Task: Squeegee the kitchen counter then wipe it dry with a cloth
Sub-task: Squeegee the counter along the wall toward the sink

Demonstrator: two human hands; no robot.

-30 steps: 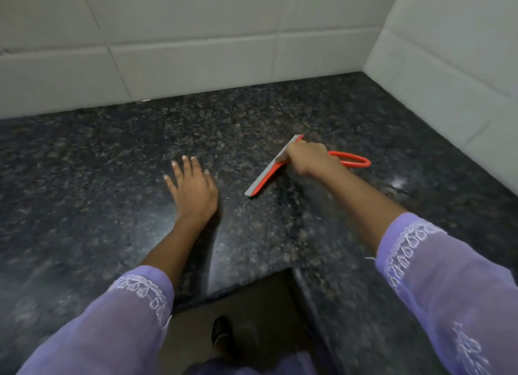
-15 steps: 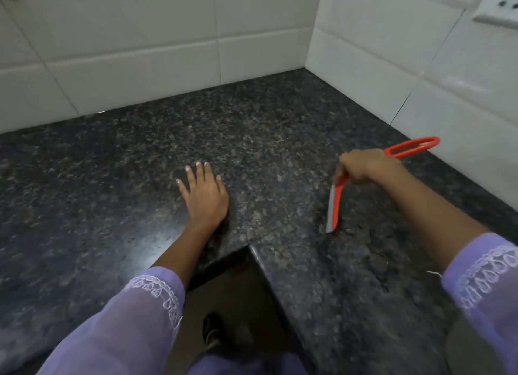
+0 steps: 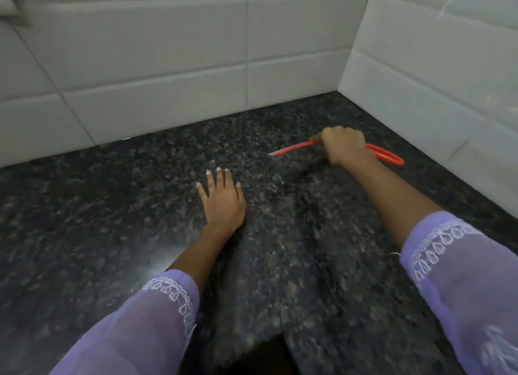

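Note:
The dark speckled granite counter [image 3: 117, 212] fills the view and meets white tiled walls in a corner at the far right. My right hand [image 3: 345, 147] grips an orange squeegee [image 3: 388, 154] near that corner; its blade end points left, low over the counter, and its looped handle sticks out to the right of my fist. My left hand [image 3: 221, 199] lies flat on the counter at the centre, palm down with fingers spread, holding nothing. No cloth is in view.
White tiled walls [image 3: 168, 66] stand along the back and the right side [image 3: 434, 80]. The counter's inner corner edge drops off at the bottom centre [image 3: 276, 338]. A bright light glare lies on the stone near my left forearm.
My right hand has carried the squeegee from the counter's near right part up toward the back corner, and the blade has swung to point left. My left hand stays flat in place.

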